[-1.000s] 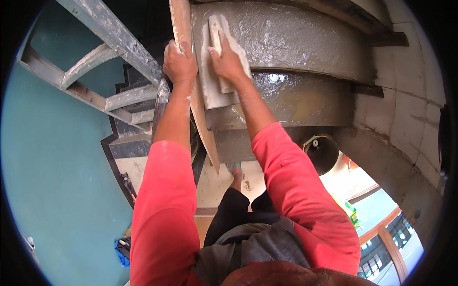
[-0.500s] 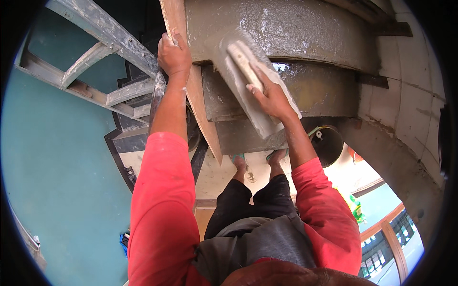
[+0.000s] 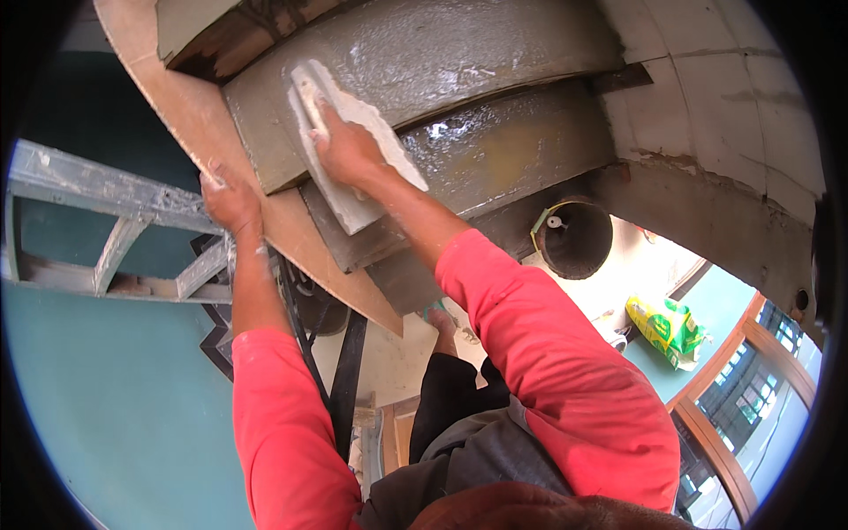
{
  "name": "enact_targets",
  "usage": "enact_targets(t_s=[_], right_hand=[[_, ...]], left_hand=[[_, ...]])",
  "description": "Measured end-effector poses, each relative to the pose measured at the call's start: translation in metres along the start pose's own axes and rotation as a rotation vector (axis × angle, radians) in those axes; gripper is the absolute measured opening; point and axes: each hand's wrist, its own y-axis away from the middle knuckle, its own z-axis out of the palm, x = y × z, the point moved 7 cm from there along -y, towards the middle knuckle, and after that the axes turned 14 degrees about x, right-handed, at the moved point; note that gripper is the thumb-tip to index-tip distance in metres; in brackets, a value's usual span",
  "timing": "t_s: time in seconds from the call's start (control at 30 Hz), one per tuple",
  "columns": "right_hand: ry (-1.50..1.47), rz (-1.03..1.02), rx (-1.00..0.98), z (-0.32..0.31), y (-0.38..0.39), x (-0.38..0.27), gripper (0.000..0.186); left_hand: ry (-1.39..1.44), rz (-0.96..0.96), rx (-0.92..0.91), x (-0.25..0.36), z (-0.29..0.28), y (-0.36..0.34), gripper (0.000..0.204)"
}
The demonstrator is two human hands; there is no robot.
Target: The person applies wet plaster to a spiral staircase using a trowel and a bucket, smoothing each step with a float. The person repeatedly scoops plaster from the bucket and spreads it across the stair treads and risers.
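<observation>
My left hand (image 3: pixel 230 199) grips the edge of a pale plywood board (image 3: pixel 367 309) that runs diagonally along the left ends of the concrete steps. My right hand (image 3: pixel 349 155) is closed on the handle of a white hand float (image 3: pixel 405 177), whose blade lies across the wet grey upper step (image 3: pixel 473 49) and the lower step (image 3: pixel 521 132), partly hiding both. Both surfaces glisten, the lower one with a yellowish patch.
An aluminium ladder (image 3: pixel 115 252) crosses the left, before a teal wall (image 3: pixel 106 389). A dark bucket (image 3: pixel 576 240) sits below the steps. Cracked white tiles (image 3: pixel 724 106) line the right; a yellow-green bag (image 3: pixel 664 329) and wood-framed windows (image 3: pixel 742 393) show lower right.
The view has turned, so steps and board now slant. My right hand swung the float down to the right, then back up to the left. My left hand remains on the board.
</observation>
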Motion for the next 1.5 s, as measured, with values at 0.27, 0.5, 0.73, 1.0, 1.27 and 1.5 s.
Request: enact_targets(t_s=[0.27, 0.5, 0.73, 1.0, 1.27, 1.5], right_hand=[[0.105, -0.136, 0.105, -0.117, -0.053, 0.068, 0.066], [0.133, -0.141, 0.146, -0.171, -0.067, 0.107, 0.063], [0.083, -0.091, 0.221, -0.228, -0.09, 0.148, 0.064], [0.037, -0.016, 0.206, -0.281, -0.097, 0.169, 0.061], [0.104, -0.045, 0.316, -0.338, -0.118, 0.206, 0.059], [0.146, 0.065, 0.27, -0.377, -0.129, 0.213, 0.059]], left_hand=[[-0.025, -0.075, -0.046, -0.011, 0.001, 0.0, 0.062], [-0.051, -0.082, -0.05, -0.012, 0.003, -0.002, 0.065], [-0.078, -0.104, -0.048, -0.008, 0.001, 0.0, 0.068], [-0.088, -0.062, -0.038, -0.009, 0.002, 0.001, 0.068], [-0.1, -0.09, -0.066, -0.02, 0.005, 0.002, 0.067], [-0.139, -0.122, -0.044, -0.027, 0.0, -0.002, 0.069]])
